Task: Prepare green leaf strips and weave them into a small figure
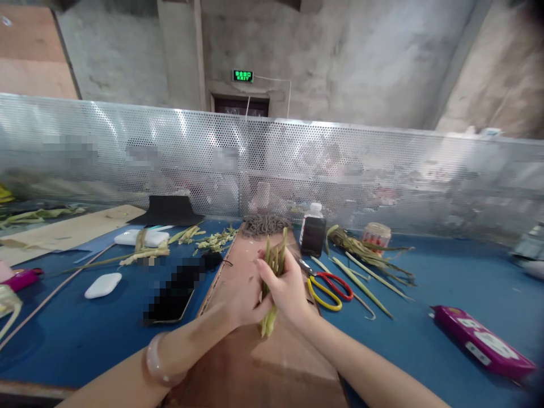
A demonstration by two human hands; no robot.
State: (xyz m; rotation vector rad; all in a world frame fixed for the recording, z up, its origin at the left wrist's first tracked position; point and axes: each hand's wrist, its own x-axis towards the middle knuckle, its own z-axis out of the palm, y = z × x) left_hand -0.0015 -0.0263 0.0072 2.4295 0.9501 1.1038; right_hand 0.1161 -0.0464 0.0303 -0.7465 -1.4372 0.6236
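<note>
A small bundle of green-yellow plant stalks [268,324] is held upright between my two hands over a brown board [293,368]. My left hand [249,292], its wrist in a pale bangle [158,358], closes round the bundle from the left, partly behind the right. My right hand [291,280] wraps it from the right, thumb lying along the stalks. Their tips stick out above my fingers and their lower ends below. Just right of my right hand lie scissors [327,290] with one red and one yellow handle loop.
Loose stalks [365,283] and a dried leaf bundle [361,249] lie right, near a bottle [313,229] and a purple packet [482,343]. Left are a phone [174,297], a white case [102,285] and plant pieces [216,240]. Grey cord [267,225] sits before a perforated metal screen [191,153].
</note>
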